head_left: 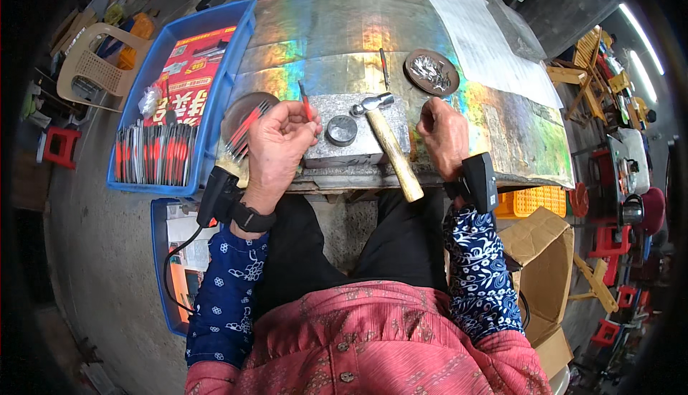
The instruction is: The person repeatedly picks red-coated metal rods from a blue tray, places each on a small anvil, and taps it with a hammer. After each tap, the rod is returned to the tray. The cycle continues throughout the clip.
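Observation:
My left hand [276,148] pinches a slim red tool with a dark tip [305,100] between thumb and fingers, upright over the near table edge. Several similar thin red-and-silver tools [248,128] lean beside that hand, over a round brown dish [233,111]; whether the palm also grips them I cannot tell. Fingers curled together, my right hand [444,140] is closed, and anything inside is hidden. Between my hands, a metal block [322,155] carries a dark round disc [342,130] and a hammer [390,148], whose wooden handle overhangs the table edge.
A brown dish [450,88] of small silver pieces sits beyond my right hand. Behind the block lies a thin dark rod [385,69]. At left, a blue tray [246,26] holds a row of red-and-black tools [154,155]. White paper [480,51] covers the far right.

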Tool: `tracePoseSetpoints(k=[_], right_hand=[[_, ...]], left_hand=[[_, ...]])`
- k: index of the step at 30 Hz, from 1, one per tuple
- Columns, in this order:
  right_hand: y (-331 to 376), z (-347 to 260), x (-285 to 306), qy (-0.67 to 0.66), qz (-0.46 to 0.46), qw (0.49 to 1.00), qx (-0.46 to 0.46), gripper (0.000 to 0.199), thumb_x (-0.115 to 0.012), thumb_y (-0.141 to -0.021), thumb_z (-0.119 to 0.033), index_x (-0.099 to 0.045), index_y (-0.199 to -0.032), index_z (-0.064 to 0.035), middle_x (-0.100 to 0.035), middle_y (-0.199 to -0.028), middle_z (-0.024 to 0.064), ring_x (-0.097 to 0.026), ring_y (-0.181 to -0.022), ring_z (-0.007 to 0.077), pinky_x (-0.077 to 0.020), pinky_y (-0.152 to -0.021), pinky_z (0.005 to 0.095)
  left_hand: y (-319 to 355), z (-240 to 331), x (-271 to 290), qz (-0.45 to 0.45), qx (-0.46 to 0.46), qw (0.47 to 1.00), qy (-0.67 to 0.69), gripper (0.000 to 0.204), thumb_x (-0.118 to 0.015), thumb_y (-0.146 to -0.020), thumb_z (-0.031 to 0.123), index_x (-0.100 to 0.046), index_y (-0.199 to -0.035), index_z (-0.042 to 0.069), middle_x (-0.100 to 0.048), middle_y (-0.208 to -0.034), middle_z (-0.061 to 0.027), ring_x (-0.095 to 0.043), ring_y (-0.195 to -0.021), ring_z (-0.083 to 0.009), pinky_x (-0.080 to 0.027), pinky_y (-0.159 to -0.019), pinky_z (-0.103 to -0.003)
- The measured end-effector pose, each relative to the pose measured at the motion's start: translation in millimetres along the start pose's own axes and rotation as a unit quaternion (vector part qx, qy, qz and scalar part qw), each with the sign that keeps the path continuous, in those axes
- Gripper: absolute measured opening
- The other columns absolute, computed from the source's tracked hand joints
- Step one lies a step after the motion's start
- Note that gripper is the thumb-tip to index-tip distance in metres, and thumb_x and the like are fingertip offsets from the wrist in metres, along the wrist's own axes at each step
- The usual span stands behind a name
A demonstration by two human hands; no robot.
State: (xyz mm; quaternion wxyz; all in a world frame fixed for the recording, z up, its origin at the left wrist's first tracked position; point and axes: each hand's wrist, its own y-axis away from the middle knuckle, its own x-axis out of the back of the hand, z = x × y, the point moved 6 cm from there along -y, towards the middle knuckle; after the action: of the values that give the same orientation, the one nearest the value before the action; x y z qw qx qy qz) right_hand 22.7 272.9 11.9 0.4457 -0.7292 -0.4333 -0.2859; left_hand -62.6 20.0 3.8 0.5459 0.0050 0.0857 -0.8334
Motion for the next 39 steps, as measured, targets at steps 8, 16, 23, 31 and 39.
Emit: tracePoseSetpoints(k=[8, 16, 23, 31, 39], right_hand=[[10, -29, 21, -0.143, 0.025, 0.987, -0.074, 0.018, -0.065, -0.077, 0.001, -0.063, -0.095, -0.0012, -0.064, -0.086, 0.0183, -0.065, -0.078, 0.0335, -0.0507, -0.07, 0.0377], [31, -68, 34, -0.179, 0.015, 0.984, 0.005, 0.012, -0.062, -0.089, 0.003, -0.064, -0.1, 0.0026, -0.067, -0.083, 0.0067, -0.063, -0.071, 0.009, -0.0509, -0.064, 0.0222], [45, -93, 36, -0.312, 0.002, 0.948, -0.058, 0.006, -0.067, -0.084, 0.001, -0.064, -0.088, -0.0013, -0.06, -0.068, 0.0078, -0.056, -0.057, 0.0119, -0.0468, -0.055, 0.0257], [63, -117, 20, -0.51, -0.041, 0.848, -0.134, 0.006, -0.065, -0.089, 0.0, -0.064, -0.095, 0.0028, -0.063, -0.08, 0.0006, -0.058, -0.065, 0.006, -0.0449, -0.055, 0.0193], [68, -121, 16, -0.497, -0.009, 0.859, -0.12, 0.005, -0.065, -0.089, -0.001, -0.064, -0.091, 0.0043, -0.058, -0.08, 0.0023, -0.054, -0.06, 0.005, -0.0426, -0.052, 0.02]], left_hand=[[5, 3, -4, 0.032, -0.059, 0.995, -0.079, 0.015, -0.064, -0.084, -0.005, -0.066, -0.098, -0.004, -0.067, -0.086, -0.0036, -0.061, -0.071, -0.0042, -0.049, -0.062, -0.019], [14, 15, -9, 0.049, -0.1, 0.973, -0.205, 0.013, -0.066, -0.086, 0.0, -0.068, -0.098, -0.005, -0.066, -0.084, -0.0016, -0.059, -0.073, -0.0026, -0.047, -0.065, -0.017], [22, 17, -12, 0.01, -0.03, 0.999, -0.04, 0.015, -0.065, -0.089, 0.0, -0.065, -0.103, -0.005, -0.068, -0.086, -0.007, -0.065, -0.073, -0.0093, -0.053, -0.065, -0.02], [50, 17, -28, -0.046, 0.123, 0.955, 0.264, 0.017, -0.064, -0.091, 0.005, -0.062, -0.105, -0.004, -0.069, -0.094, -0.0152, -0.07, -0.078, -0.0189, -0.061, -0.068, -0.029], [60, 15, -32, -0.055, 0.136, 0.936, 0.319, 0.019, -0.06, -0.094, 0.009, -0.058, -0.109, -0.002, -0.068, -0.097, -0.0156, -0.07, -0.079, -0.0198, -0.061, -0.067, -0.031]])
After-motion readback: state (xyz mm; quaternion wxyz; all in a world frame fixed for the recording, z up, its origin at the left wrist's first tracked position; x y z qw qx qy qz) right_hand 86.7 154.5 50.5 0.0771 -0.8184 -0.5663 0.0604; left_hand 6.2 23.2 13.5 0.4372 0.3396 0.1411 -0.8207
